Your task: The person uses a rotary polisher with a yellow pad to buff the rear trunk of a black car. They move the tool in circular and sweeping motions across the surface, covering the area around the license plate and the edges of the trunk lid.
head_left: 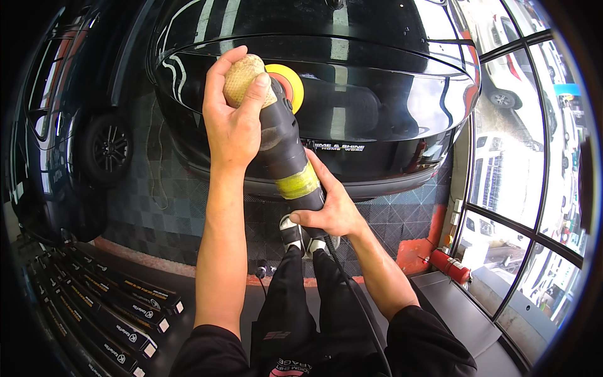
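Observation:
A black car polisher [276, 135] with a band of yellow tape lies slantwise between my hands. My left hand [235, 113] is wrapped over its head, which has a tan textured cover [246, 76]. Around the rear of its body, just below the tape, my right hand [333, 204] is closed. The polisher's round yellow and orange pad [291, 87] faces the glossy black car [389, 100]; whether it touches the paint I cannot tell. From the tool's rear end a black cord [352, 283] runs down past my right leg.
Another dark car [63, 138] stands at the left. Several long black boxes [119, 308] lie at the lower left. A red fire extinguisher [450, 266] is by the window wall [534, 232] on the right. Dark tiles [141, 213] cover the floor beneath the cars.

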A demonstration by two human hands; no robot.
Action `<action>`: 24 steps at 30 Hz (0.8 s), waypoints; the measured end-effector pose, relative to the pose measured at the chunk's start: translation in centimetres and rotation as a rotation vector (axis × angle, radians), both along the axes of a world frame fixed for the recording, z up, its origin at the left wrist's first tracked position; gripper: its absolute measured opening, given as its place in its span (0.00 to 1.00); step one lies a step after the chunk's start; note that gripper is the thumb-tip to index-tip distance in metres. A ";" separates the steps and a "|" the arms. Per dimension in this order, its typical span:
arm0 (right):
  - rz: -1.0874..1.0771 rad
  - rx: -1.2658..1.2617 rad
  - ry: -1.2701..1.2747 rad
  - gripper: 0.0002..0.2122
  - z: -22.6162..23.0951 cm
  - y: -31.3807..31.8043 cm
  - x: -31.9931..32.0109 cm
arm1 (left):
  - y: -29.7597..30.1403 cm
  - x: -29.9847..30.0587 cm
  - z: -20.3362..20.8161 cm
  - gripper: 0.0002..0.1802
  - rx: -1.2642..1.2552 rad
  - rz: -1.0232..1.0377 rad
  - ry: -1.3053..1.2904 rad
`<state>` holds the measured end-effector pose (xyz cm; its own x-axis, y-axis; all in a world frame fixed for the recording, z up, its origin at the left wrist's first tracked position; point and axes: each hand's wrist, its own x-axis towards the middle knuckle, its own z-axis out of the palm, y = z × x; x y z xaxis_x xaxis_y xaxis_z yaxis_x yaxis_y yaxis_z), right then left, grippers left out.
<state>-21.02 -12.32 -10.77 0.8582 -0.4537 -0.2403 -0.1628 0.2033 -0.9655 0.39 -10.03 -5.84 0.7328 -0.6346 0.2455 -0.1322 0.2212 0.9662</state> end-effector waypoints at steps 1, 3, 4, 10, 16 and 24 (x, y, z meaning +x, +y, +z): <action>0.009 0.006 0.010 0.56 0.2 -0.1 0.0 | 0.0 -0.1 0.0 0.25 0.007 0.013 -0.018; -0.012 0.040 0.018 0.57 -0.2 -0.1 -0.9 | -0.3 -1.1 -0.1 0.24 0.006 -0.004 -0.028; -0.019 0.049 0.029 0.57 -0.3 -0.1 -1.6 | -0.7 -1.8 -0.1 0.24 0.003 -0.018 -0.015; -0.231 0.162 0.018 0.56 -2.1 -0.7 -9.1 | -5.6 -8.4 -0.5 0.23 0.009 -0.025 -0.265; -0.232 0.186 0.013 0.41 -0.9 -4.2 -13.6 | -8.3 -14.1 -0.4 0.21 -0.040 0.024 -0.167; -0.163 0.263 0.037 0.42 0.5 -2.6 -10.3 | -6.2 -10.5 -0.2 0.19 0.009 0.073 -0.142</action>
